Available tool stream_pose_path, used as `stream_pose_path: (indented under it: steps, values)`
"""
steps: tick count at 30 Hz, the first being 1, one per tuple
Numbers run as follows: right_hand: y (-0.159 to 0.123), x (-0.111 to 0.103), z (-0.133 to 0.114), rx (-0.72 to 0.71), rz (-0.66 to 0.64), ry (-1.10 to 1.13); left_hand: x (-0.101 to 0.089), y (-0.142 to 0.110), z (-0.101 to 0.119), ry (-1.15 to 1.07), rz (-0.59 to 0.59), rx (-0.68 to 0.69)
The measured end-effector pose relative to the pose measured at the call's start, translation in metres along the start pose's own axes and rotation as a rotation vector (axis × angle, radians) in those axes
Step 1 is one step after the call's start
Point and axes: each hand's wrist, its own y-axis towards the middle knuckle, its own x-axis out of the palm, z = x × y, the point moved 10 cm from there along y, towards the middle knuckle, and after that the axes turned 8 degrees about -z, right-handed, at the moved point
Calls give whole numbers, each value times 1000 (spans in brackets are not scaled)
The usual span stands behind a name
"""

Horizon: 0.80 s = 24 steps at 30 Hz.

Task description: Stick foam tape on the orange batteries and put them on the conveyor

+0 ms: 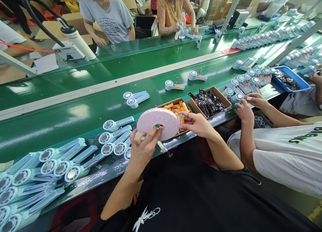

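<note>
Hands point(143, 147) point(198, 125) with pink tape roll point(151, 119) and orange cylinder point(181, 119)

Black top point(191, 195), black sleeves point(237, 176) ending near the elbows, white looping print point(144, 217)

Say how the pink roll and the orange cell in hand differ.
Shape: the roll is a broad disc with a central hole; the cell is a small cylinder.
Colour: the roll is pale pink; the cell, orange.
Hold: the left hand has the roll; the right hand, the cell.
Both are hand-held.
</note>
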Motion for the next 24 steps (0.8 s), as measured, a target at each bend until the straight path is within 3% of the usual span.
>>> stream_pose_path:
  steps: [3, 7, 8, 10, 11, 13, 16, 18, 20, 22, 24]
  values:
    - [3, -2, -4, -139, 171, 176, -2, 4, 9, 78, 19, -10]
    - [-15, 1, 13, -411, 591, 492, -3, 7, 24, 135, 123, -55]
    - [-18, 3, 17, -440, 633, 539, -1, 7, 28, 112, 139, -58]
    - [-13, -3, 19, -434, 600, 555, 7, 5, 36, 19, 133, -56]
    - [-10, -15, 14, -431, 575, 535, 12, 3, 41, -46, 110, -37]
    - [-9, -61, -3, -483, 608, 472, 23, 0, 51, -176, 44, 37]
    - [-31, -140, -30, -689, 874, 382, 45, 7, 53, -282, -138, 123]
    - [-34, -154, -38, -705, 890, 310, 67, 24, 37, -335, -331, 131]
    - [-27, -139, -37, -640, 790, 223, 89, 48, 11, -430, -502, 140]
    - [-26, -114, -31, -589, 728, 144, 104, 80, -26, -530, -565, 87]
    - [-27, -96, -26, -578, 719, 97, 121, 112, -81, -480, -536, -122]
